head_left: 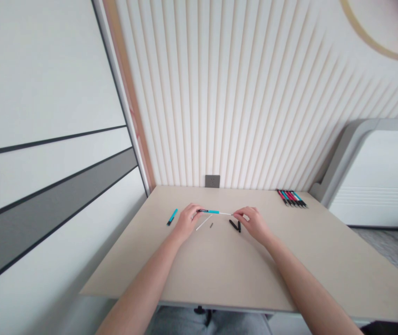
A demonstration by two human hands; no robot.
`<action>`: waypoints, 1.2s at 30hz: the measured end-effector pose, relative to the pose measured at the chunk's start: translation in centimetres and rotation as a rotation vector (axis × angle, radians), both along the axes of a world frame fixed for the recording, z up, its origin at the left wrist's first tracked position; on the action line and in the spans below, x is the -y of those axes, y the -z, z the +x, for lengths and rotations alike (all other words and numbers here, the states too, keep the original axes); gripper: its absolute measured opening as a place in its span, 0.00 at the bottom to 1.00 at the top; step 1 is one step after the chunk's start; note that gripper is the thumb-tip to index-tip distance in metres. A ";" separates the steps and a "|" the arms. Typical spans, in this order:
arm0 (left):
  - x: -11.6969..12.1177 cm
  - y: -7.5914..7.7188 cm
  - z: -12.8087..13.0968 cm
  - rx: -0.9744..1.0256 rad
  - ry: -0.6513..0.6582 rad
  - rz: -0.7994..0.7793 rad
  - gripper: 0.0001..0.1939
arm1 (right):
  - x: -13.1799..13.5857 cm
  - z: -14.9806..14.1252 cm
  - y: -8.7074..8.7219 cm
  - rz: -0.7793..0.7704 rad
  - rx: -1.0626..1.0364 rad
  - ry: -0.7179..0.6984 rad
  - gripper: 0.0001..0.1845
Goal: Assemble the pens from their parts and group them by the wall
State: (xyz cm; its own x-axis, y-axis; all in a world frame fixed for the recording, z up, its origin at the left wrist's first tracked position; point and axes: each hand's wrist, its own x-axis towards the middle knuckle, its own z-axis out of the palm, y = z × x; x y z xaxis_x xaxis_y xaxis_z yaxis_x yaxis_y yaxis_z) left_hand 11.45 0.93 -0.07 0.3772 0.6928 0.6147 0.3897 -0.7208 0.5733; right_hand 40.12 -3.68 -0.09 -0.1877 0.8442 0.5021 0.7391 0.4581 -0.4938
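Observation:
My left hand point(188, 218) is closed around the black end of a blue and black pen barrel point(208, 211), held level just above the beige table point(220, 260). My right hand point(253, 222) pinches the tip of a thin white refill point(225, 213) that sticks out of the barrel's right end. Between my hands on the table lie a loose white refill point(203, 223), a tiny dark part point(211, 225) and two short black pen pieces point(235, 225).
A blue pen part point(172, 217) lies on the table left of my left hand. A row of several pens point(291, 197), red, black and teal, rests at the far right by the wall. A grey wall socket point(212, 181) sits behind the table.

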 end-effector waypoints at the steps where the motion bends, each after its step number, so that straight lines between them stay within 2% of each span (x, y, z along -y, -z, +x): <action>1: 0.0 0.0 0.0 -0.004 0.003 -0.001 0.06 | 0.0 0.0 0.0 -0.001 0.002 -0.006 0.17; 13: -0.2 0.7 0.2 -0.086 0.096 -0.020 0.06 | 0.3 -1.1 0.2 -0.023 0.002 -0.068 0.16; 22: -0.2 0.8 0.4 -0.139 0.069 -0.039 0.07 | 0.2 -1.1 0.3 -0.054 0.032 -0.091 0.21; 25: -0.1 0.8 0.4 -0.148 0.048 -0.043 0.07 | -0.3 -0.2 0.5 -0.048 0.051 -0.006 0.20; 31: -0.3 0.8 0.1 -0.151 0.016 -0.044 0.08 | -1.3 4.3 1.5 -0.083 0.069 0.308 0.18; 36: -0.3 0.9 0.2 -0.158 0.001 -0.036 0.08 | -0.9 6.6 2.4 -0.160 0.108 0.430 0.11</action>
